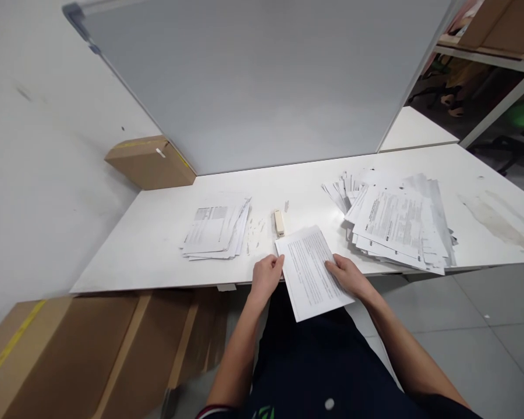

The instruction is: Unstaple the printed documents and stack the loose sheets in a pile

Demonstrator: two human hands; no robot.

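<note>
A printed document point(309, 269) lies half over the front edge of the white table point(157, 233). My left hand point(266, 276) is closed on its left edge. My right hand point(348, 276) rests on its right side, fingers curled over the sheet and gripping it. A small cream stapler point(279, 223) lies just beyond the document's top corner. Left of the stapler is a small stack of printed papers point(216, 231). On the right spreads a bigger, fanned pile of printed papers point(399, 224).
A large grey board point(262, 81) leans upright at the table's back. A cardboard box point(151, 162) sits at the back left against the wall, more flat cardboard point(82, 349) lies under the table's front left. Small staple bits point(255, 233) are scattered beside the left stack.
</note>
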